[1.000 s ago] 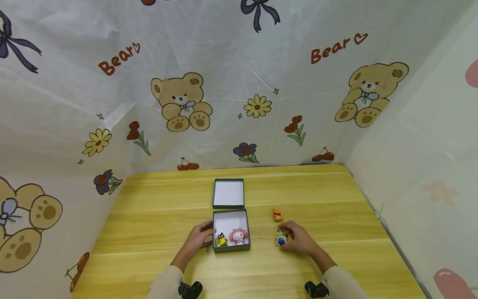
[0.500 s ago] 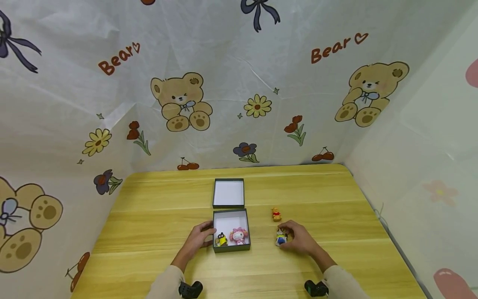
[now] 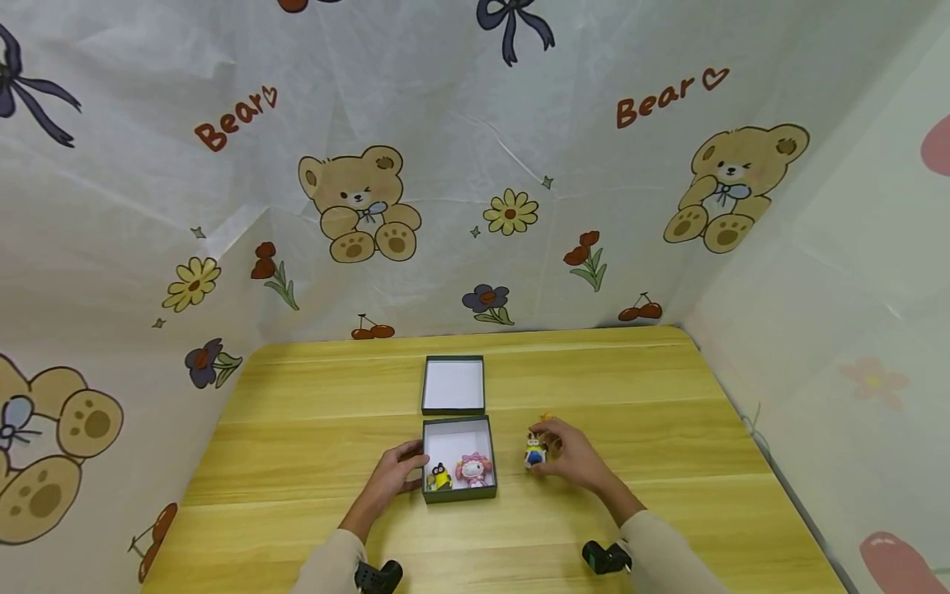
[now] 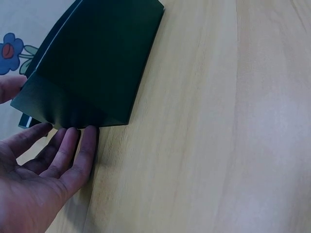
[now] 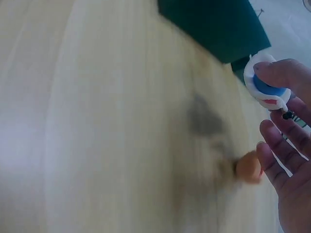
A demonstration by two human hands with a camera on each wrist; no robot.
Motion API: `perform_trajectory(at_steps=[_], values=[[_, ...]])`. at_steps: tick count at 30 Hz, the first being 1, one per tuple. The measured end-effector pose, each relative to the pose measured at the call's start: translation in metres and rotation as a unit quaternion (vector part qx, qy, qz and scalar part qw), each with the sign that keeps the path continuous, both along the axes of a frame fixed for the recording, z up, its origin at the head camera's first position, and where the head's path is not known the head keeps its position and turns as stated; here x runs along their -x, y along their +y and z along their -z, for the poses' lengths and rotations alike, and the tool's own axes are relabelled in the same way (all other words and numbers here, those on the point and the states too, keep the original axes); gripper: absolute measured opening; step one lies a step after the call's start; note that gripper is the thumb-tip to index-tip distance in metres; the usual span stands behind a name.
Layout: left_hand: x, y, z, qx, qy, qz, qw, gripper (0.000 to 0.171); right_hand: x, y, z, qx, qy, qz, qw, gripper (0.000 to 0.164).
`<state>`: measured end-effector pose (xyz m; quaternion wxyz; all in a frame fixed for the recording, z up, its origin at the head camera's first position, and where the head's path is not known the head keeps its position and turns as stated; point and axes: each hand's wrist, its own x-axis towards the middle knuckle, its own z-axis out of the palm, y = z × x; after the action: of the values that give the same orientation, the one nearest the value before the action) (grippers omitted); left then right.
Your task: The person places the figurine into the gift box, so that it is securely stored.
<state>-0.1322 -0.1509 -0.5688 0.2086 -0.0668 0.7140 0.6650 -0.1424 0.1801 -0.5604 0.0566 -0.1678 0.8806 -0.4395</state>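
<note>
My right hand pinches a small Minion figurine between thumb and fingers, to the right of the box. In the right wrist view the thumb presses the blue part of this Minion figurine, above the table. My left hand holds the left wall of an open dark green box with a white inside. Its thumb is at the rim and its fingertips touch the outer wall, seen in the left wrist view. Inside the box lie a yellow-and-black figurine and a pink-and-white figurine.
Behind the box lies its lid, white inside facing up. A small orange-yellow bear figurine stands just beyond my right hand, mostly hidden by it. The wooden table ends at a patterned cloth behind.
My right hand has moved left and slightly away from me with the Minion figurine, now partly covering the bear figurine. The left hand and box have stayed put.
</note>
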Motion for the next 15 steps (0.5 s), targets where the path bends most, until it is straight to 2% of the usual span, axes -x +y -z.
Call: perform_trajectory(at_steps=[4, 7, 15], values=[[-0.006, 0.002, -0.019, -0.007, 0.006, 0.007, 0.9999, 0.051, 0.007, -0.015, -0.008, 0.006, 0.006, -0.001, 1.0, 0.057], [-0.008, 0.002, -0.027, -0.009, 0.012, 0.01, 0.9998, 0.052, 0.012, -0.026, -0.011, 0.012, 0.004, -0.006, 1.0, 0.057], [-0.009, 0.0, -0.026, -0.011, 0.015, 0.008, 0.9998, 0.051, 0.017, -0.051, -0.022, 0.018, 0.0, -0.008, 1.0, 0.055]])
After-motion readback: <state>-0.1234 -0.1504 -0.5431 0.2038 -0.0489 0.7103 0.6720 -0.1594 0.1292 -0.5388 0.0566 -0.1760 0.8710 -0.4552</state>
